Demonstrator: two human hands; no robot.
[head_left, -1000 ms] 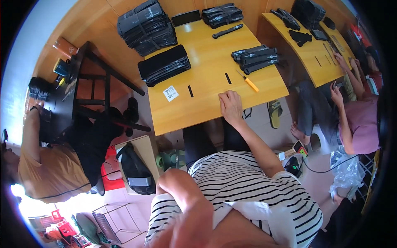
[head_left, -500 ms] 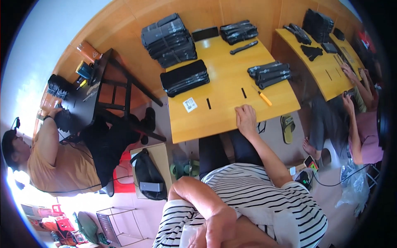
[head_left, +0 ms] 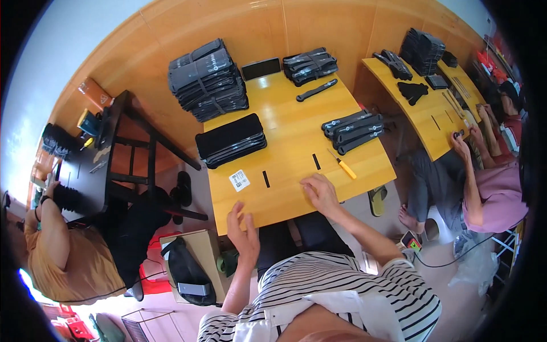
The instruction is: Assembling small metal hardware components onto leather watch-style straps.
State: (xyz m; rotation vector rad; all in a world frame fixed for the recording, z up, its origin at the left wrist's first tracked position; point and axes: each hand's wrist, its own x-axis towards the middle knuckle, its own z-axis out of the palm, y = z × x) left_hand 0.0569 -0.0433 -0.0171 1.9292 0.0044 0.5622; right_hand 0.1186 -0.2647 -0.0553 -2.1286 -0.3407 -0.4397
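My left hand [head_left: 244, 233] is held at the table's front left edge, fingers stretched and holding nothing. On the wooden table [head_left: 290, 208], near the front edge, my right hand [head_left: 321, 194] rests with loosely bent, parted fingers and nothing in them. Just right of it lies a thin tool with a yellow handle [head_left: 346, 169], perhaps a screwdriver. Two short black strips [head_left: 266, 179] sit flat on the wood, near a white printed label [head_left: 239, 180]. Behind the label is a stack of black flat pieces [head_left: 231, 139]. Black banded straps [head_left: 353, 131] are piled at the right.
A tall tied stack [head_left: 208, 80] and a smaller bundle [head_left: 310, 65] stand at the back, with a single black strap [head_left: 317, 90] nearby. A co-worker in orange [head_left: 80, 251] sits left at a dark table; others work at the right table [head_left: 393, 85]. A cardboard box [head_left: 208, 245] holds a black bag.
My left hand has come up from near my body to the table's front edge. My right hand stays at the table, its fingers now more bent. The whole view has shifted.
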